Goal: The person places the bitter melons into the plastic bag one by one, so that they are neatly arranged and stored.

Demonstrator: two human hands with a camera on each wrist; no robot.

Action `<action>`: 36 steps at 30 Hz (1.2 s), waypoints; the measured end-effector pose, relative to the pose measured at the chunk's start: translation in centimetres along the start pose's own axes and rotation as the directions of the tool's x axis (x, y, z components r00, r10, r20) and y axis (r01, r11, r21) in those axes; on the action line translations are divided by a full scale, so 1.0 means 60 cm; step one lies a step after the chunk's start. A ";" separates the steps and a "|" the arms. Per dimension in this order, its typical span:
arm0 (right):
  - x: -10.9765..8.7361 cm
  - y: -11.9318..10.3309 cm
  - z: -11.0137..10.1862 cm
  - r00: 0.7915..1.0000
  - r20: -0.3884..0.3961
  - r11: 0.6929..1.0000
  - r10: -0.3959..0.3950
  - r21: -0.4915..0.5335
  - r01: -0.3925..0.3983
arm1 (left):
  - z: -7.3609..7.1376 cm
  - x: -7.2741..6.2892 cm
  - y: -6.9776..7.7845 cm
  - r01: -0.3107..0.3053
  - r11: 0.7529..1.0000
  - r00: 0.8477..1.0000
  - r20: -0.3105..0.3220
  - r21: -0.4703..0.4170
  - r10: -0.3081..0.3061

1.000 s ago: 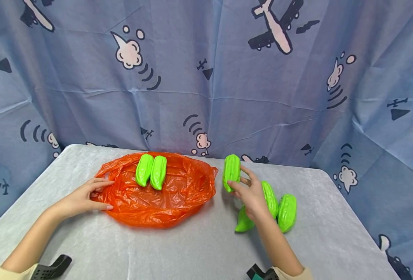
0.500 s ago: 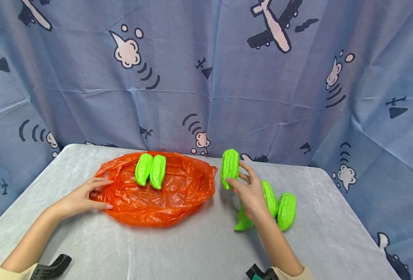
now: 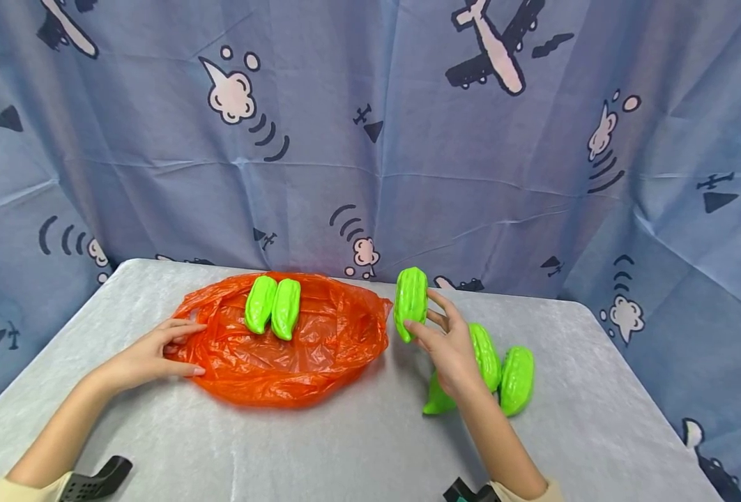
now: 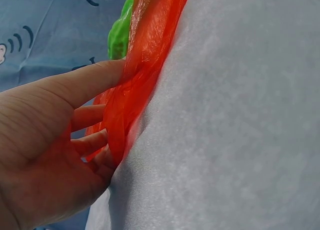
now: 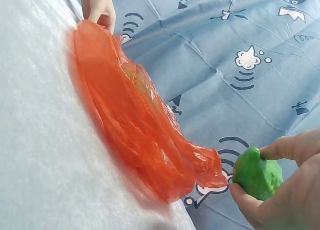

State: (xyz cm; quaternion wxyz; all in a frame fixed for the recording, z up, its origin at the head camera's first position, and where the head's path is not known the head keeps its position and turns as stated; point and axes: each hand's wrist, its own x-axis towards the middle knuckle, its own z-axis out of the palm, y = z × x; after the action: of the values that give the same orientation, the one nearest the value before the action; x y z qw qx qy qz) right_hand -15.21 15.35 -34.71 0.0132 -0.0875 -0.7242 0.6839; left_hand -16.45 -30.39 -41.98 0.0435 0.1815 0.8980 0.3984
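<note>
- We see the left grip (image 3: pixel 159 355) at the left edge of the red bag (image 3: pixel 282 388), fingers parted and touching it; whether it pinches the plastic, we cannot tell.
- Within the bag's rim we see two green pieces (image 3: pixel 260 305) side by side.
- Just right of the bag, we see a raised green piece (image 3: pixel 410 300), grasped by the right grip (image 3: pixel 447 350).
- Farther right, we find more green pieces (image 3: pixel 517 380) on the worktop (image 3: pixel 307 453).

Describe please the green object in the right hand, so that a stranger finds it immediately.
On the pale table lies an orange bag. Just right of it, the right hand holds a ridged green object. It is the only green one being held.
</note>
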 end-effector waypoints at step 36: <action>-0.012 -0.028 0.065 0.996 0.078 0.997 -0.049 -0.061 0.053 | -0.001 0.000 0.004 -0.002 1.000 1.000 0.001 0.015 0.002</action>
State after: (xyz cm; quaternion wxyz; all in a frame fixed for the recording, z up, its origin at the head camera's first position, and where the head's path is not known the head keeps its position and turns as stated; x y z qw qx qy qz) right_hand -15.25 11.28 -33.20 0.0003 -0.0433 -0.7473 0.6630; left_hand -16.42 -30.27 -41.77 0.0420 0.1829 0.9008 0.3915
